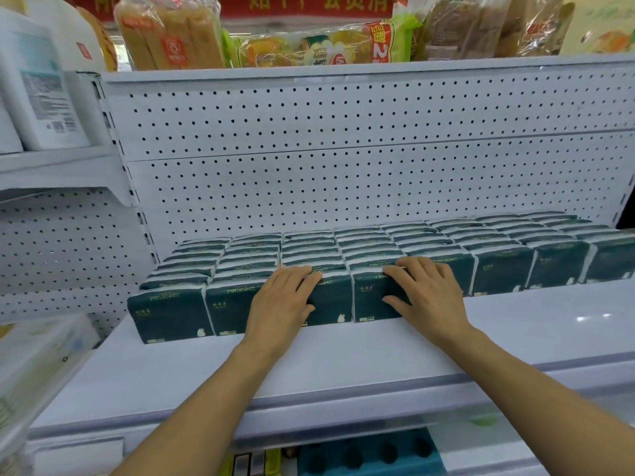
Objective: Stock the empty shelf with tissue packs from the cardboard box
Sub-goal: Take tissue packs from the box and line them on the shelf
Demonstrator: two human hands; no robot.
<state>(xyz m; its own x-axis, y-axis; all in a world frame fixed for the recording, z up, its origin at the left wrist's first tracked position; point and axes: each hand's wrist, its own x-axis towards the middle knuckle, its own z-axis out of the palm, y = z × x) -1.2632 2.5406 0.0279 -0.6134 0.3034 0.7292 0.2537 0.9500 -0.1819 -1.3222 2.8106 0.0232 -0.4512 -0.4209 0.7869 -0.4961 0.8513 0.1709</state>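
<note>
Dark green tissue packs (446, 237) stand in several tight rows on the white shelf (343, 359), filling its back from left to right. My left hand (281, 302) lies flat over the front top edge of a front-row pack (331, 300), fingers on top and thumb on its face. My right hand (427, 293) rests the same way on the neighbouring front-row pack (369, 298). Neither hand lifts a pack. The cardboard box is out of view.
A bare strip of shelf runs in front of the packs. The pegboard back panel (343, 149) rises behind them. Bagged bread and snacks (171, 32) sit on the shelf above, white bottles (41, 91) on the left unit, and blue goods (367, 455) below.
</note>
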